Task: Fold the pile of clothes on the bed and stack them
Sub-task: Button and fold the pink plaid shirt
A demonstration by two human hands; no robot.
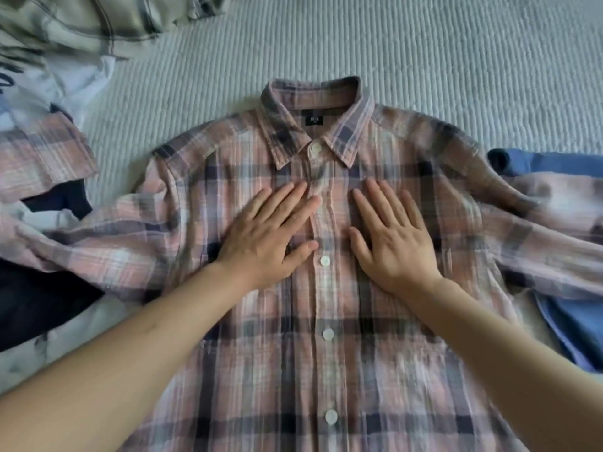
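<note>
A grey ribbed bedspread covers the bed and fills the far part of the view. Spread front-up across it lies a pink, navy and white plaid button-up shirt, buttoned, its collar pointing away from the person and its hem running out of the bottom edge. Its two sleeves reach out to either side: one sleeve crosses a blue garment at the right edge, the other drapes over a heap of unfolded clothes at the left. That heap holds a beige plaid garment at the far left corner, a white printed garment beside it, and a dark navy garment nearer the person.

The left hand rests flat on the shirt's chest, just left of the button placket, fingers straight and together, holding nothing. The right hand lies flat on the chest just right of the placket, fingers straight and slightly spread, also holding nothing. A white button shows on the placket between the two hands.
</note>
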